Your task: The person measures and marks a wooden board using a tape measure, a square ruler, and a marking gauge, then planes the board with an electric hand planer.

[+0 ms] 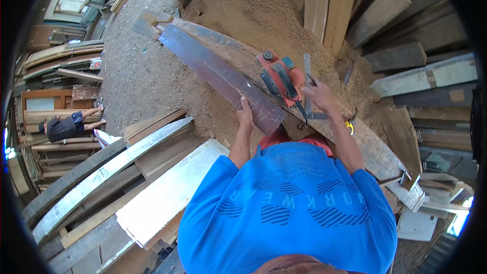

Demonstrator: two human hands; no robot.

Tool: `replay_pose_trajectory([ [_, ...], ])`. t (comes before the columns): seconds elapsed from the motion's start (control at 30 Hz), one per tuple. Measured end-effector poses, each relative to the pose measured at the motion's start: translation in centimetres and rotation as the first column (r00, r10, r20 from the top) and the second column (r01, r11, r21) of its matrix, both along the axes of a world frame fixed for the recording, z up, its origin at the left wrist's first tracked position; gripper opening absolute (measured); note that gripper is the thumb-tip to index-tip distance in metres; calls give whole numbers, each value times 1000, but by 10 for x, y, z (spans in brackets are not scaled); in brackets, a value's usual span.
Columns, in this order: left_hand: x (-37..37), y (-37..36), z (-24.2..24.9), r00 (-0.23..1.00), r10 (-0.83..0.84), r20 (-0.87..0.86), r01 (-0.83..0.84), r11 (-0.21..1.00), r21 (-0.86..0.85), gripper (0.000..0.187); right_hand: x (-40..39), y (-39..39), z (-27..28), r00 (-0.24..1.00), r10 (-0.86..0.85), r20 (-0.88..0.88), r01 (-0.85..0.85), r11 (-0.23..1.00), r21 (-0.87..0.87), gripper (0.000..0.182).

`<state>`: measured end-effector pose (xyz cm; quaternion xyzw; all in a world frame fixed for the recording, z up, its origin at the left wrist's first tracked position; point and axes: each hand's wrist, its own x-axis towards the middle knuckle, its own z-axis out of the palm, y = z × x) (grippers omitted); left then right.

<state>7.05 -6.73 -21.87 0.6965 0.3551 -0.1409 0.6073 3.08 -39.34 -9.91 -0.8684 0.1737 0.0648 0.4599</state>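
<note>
My left hand [245,115] grips the near edge of a long reddish-brown board [208,68], thumb on top and the other fingers hidden beneath. The board lies slanted along a dusty workbench [373,144], its near end close to my body. My right hand [318,96] is closed around a grey L-shaped metal square [307,65], just right of a planer. That red and black electric planer [282,78] rests on the bench beyond the board, its dark cord trailing toward me.
Wood shavings [253,0] cover the ground. Planks [329,5] stand at the upper right, and a stack of boards with a white panel [172,193] lies at the lower left. A yellow tape measure [350,127] is on the bench. Another person [63,128] is at far left.
</note>
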Motion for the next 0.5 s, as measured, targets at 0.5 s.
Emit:
replay_pose_trajectory([
  [0.5, -3, 0, -18, 993, 70, 92, -56, 988, -146, 75, -9, 32, 21, 931, -341, -127, 363, 844, 394, 37],
])
